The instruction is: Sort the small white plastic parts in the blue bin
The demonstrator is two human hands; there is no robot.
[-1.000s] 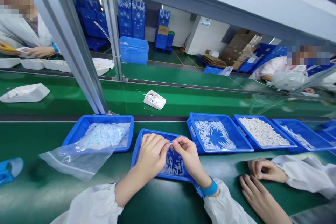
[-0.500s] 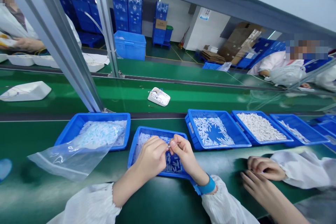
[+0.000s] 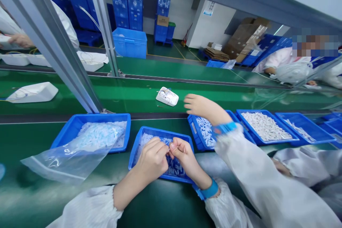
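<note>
Over a blue bin (image 3: pixel 135 146), my left hand (image 3: pixel 153 156) and my right hand (image 3: pixel 184 153) meet at their fingertips. Both are closed in a pinch on a small pale piece, mostly hidden by the fingers, so its kind cannot be made out. A blue band circles my right wrist. Below the hands, the bin holds many small whitish slim pieces. To its left, another blue bin (image 3: pixel 127 131) contains similar pale pieces and a clear plastic bag (image 3: pixel 66 162) that hangs over its front edge.
A co-worker's hand (image 3: pixel 203 108) reaches from the right across a bin of white pieces (image 3: pixel 205 133). On the green belt lie a white housing with wires (image 3: pixel 167 96) and a larger white shell (image 3: pixel 34 92). Further bins (image 3: pixel 267 126) line the right. A metal post (image 3: pixel 61 50) rises at left.
The co-worker's arm has swung up from the bench at right, towards the belt. The wired housing and white shell have shifted slightly right in view. My hands stay pinched together over the bin.
</note>
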